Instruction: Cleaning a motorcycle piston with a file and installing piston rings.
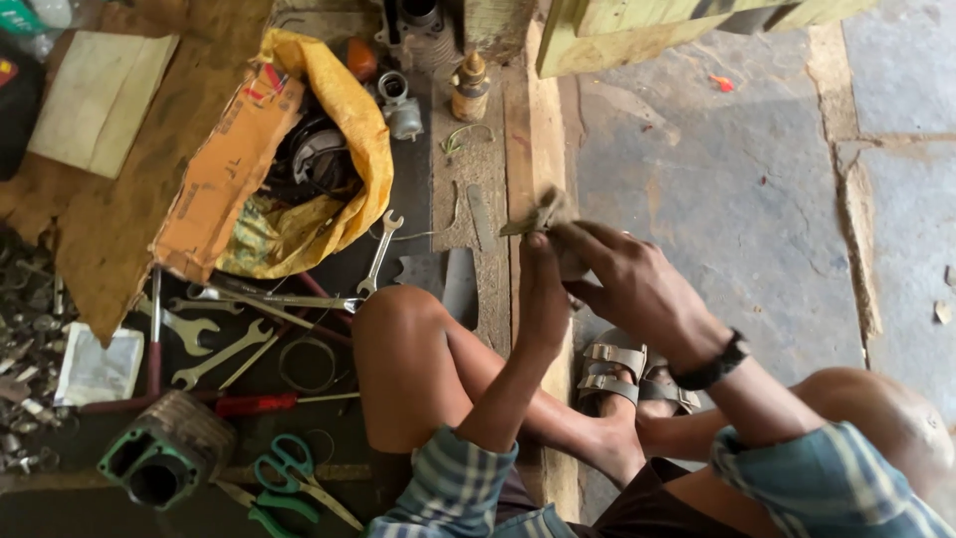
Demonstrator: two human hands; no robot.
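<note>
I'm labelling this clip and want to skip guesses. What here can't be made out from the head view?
- Small piece at the fingers of the left hand and right hand: mostly covered by them, blurred; kind unclear.
- Contents of the yellow bag: folded cloth and cardboard hide most.
- Green-handled scissors: one handle cut by the bottom edge.
- Heap of small metal parts: cut by the left edge, too small to sort.

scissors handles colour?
Green, on the scissors at bottom left; head view, the only one.
</note>
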